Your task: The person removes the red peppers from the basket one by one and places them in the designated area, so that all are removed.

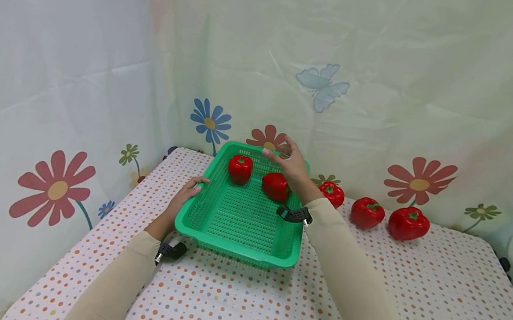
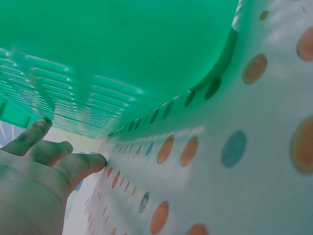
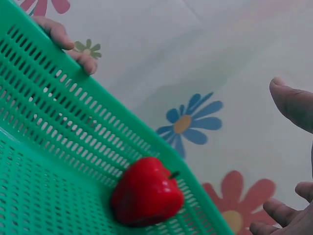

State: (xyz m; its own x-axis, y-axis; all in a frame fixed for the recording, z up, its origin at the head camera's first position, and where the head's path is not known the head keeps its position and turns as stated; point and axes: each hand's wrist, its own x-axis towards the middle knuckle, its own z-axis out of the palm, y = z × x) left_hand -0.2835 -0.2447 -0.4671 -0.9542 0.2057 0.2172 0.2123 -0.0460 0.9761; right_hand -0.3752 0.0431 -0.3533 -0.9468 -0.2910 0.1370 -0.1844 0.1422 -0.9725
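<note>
Placement of red peppers, near to far. A spotted table carries a green basket toward its far left corner. The left hand grips the basket's left rim. Three loose peppers, form a row near the table's far edge, right of the basket. Inside the basket, one pepper lies on its side near the right wall; another stands upright at the far left corner. Above the far right corner, the right hand is released and holds nothing, its fingers spread. The step in hand appears to be filling the basket, between two placements. The next move would call for reaching over the right rim to the nearest loose pepper, the basket held steady.
</note>
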